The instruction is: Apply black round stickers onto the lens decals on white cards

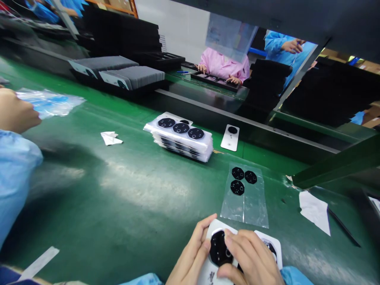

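Note:
At the bottom centre, my left hand [191, 253] grips the left edge of a white phone-back-shaped panel [211, 277]. On that panel lies a glossy black octagonal piece [218, 247]. My right hand [252, 253] has its fingertips closed on the right edge of this black piece, and its fingers hide part of it. A second white panel [277, 247] shows partly from behind my right hand. Just beyond my hands lies a clear plastic sheet [252, 206] bearing three black octagonal pieces [237, 187].
Farther back are a stack of plastic sheets with black pieces [187, 144] and a white panel [230, 138]. Paper scraps [314, 211] and a black stick [344, 227] lie right. A co-worker's hand [18, 111] is at left. Trays of panels [133, 77] stand behind.

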Demonstrator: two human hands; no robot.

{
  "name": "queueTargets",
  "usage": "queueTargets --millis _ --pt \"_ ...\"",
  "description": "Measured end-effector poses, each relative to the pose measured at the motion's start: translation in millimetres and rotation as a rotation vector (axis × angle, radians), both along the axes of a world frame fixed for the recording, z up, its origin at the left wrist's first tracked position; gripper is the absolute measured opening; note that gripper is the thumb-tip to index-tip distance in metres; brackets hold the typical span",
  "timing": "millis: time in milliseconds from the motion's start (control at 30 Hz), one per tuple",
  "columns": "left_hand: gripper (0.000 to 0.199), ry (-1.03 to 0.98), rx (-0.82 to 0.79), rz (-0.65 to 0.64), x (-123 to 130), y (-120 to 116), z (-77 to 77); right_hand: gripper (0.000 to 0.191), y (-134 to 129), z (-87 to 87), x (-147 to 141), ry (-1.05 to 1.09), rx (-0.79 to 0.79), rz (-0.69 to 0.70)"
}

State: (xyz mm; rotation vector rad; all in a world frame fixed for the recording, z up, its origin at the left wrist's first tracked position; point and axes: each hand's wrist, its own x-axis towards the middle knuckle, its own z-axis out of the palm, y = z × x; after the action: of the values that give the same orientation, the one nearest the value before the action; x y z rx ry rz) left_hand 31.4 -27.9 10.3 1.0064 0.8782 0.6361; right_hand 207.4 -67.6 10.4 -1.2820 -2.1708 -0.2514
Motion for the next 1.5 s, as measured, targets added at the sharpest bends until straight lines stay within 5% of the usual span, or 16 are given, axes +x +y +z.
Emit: queueTargets --millis 333,1500 --pt "0.043 -0.009 0.068 0.0 -1.2 -2.7 -0.1 0.026 -1.1 -0.7 -2.7 0.0 0.024 -0.014" --pt "0.036 -0.047 -0.085 -0.004 4.8 3.3 2.5 0.028 -2.3 3.8 -6.7 0.011 0.035 -0.036"
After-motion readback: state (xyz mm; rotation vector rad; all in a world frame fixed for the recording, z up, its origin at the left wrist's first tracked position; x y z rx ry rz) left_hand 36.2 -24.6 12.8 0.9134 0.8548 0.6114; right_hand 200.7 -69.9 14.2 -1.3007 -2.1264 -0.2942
